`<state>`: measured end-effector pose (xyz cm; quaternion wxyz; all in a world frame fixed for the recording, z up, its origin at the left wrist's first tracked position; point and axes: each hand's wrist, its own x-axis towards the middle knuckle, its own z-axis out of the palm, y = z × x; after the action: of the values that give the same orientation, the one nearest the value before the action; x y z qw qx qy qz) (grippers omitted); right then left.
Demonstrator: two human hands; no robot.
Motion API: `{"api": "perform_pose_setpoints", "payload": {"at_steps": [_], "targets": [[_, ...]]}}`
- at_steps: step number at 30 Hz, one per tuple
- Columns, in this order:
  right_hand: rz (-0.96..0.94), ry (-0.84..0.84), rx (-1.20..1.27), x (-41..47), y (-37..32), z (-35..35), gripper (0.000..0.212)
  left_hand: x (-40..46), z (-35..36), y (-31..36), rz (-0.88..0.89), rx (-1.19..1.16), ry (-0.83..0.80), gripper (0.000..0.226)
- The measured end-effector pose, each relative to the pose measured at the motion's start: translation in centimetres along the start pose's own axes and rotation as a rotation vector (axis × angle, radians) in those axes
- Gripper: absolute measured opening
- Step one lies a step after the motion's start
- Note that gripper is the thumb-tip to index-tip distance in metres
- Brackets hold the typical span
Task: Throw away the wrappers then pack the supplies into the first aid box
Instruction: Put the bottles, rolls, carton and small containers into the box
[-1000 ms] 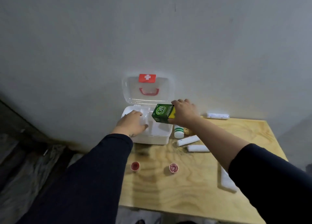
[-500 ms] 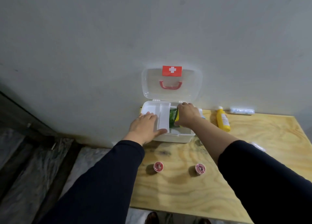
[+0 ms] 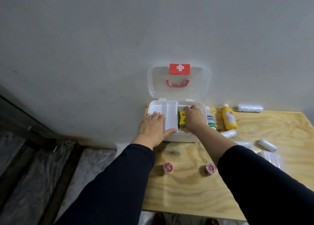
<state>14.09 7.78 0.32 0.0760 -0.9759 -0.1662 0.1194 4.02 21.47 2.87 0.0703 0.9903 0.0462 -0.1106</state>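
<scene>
The white first aid box (image 3: 193, 138) stands open at the table's back left, its clear lid (image 3: 202, 85) leaning on the wall. My left hand (image 3: 153, 128) lies flat on the box's inner tray (image 3: 170, 116), fingers straight. My right hand (image 3: 192, 118) reaches into the right compartment and holds a green and yellow carton (image 3: 232, 121) down inside it; the fingertips are partly hidden. To the right of the box stand a white bottle with green print (image 3: 210, 119) and a yellow bottle (image 3: 228, 118).
Several white bandage rolls (image 3: 267, 145) lie on the wooden table (image 3: 190, 196) at the right, one more (image 3: 250, 108) by the wall. A flat clear packet (image 3: 271, 158) sits beside my right sleeve. Two small red-capped tape rolls (image 3: 168, 168) (image 3: 211, 168) stand in front. The floor drops off at left.
My right hand carried the green carton from above the box down into its right compartment. My left hand slid onto the inner tray. The camera view shifted left.
</scene>
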Motion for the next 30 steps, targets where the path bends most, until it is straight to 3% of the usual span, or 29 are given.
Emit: {"api": "perform_pose_setpoints", "payload": {"at_steps": [5, 12, 17, 23, 30], "targets": [[0.075, 0.035, 0.109, 0.2, -0.5, 0.3, 0.057, 0.3, 0.5, -0.2, 0.006, 0.000, 0.019, 0.083], [0.043, 0.007, 0.238, -0.8, -0.1, -1.4, 0.066, 0.5, 0.3, -0.2, 0.011, 0.023, 0.006, 0.081], [0.002, 0.140, 0.248, -3.1, 1.9, -4.7, 0.051, 1.1, -1.9, 0.7, -0.011, 0.041, -0.029, 0.069], [0.114, 0.141, 0.195, -6.8, 6.8, -6.9, 0.044, 1.9, -4.5, 7.1, 0.143, 0.007, 0.039, 0.058], [0.326, 0.094, 0.153, -12.9, 15.8, -6.2, 0.039, 1.2, -2.2, 17.0, 0.288, -0.011, -0.072, 0.050]]}}
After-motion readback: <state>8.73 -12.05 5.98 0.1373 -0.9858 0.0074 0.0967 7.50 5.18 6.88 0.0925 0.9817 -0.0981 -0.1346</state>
